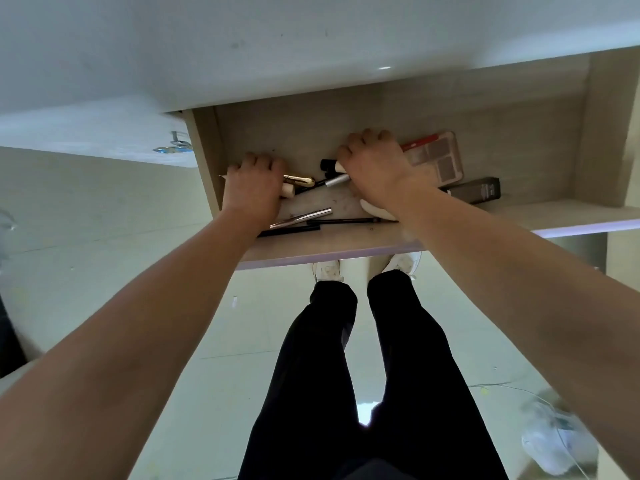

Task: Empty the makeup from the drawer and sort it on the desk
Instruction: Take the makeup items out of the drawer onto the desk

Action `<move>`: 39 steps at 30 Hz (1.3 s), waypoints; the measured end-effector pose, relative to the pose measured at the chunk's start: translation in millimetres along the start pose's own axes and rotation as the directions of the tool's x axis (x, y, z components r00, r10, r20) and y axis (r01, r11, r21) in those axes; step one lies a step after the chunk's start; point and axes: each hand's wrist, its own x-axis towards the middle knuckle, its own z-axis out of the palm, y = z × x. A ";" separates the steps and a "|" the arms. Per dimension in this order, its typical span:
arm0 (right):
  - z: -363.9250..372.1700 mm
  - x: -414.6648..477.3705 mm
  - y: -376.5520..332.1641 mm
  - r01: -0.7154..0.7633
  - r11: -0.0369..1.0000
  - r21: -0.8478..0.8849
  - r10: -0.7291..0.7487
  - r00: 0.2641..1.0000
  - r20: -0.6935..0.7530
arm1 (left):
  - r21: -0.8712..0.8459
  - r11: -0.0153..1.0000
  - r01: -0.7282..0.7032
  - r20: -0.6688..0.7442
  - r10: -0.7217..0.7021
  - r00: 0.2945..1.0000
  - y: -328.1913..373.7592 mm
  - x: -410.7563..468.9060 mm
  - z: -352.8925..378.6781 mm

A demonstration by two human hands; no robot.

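The wooden drawer [346, 242] is pulled out under the white desk [242, 46]. My left hand [254, 183] is inside at the left, its fingers curled round a gold tube [300, 181] and a cream tube [288, 190]. My right hand [372, 164] is in the middle, curled over a black-capped tube [328, 165] and a silver pen [336, 180]. Loose on the drawer floor lie a metallic pencil [304, 216], a thin black pencil [346, 221] and a black stick [289, 231]. An eyeshadow palette [438, 157] and a dark box [476, 190] lie to the right.
A white rounded item [375, 209] shows under my right wrist. A metal knob [178, 142] sits on the cabinet front at the left. My legs in black trousers [346, 358] and white shoes stand below the drawer. A white crumpled object [557, 441] lies on the floor at lower right.
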 end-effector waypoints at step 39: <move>-203.2 57.2 79.9 -0.067 -0.088 0.994 0.570 0.815 0.105 | -0.965 0.093 0.245 0.121 -0.671 0.732 -126.7 20.6 -177.0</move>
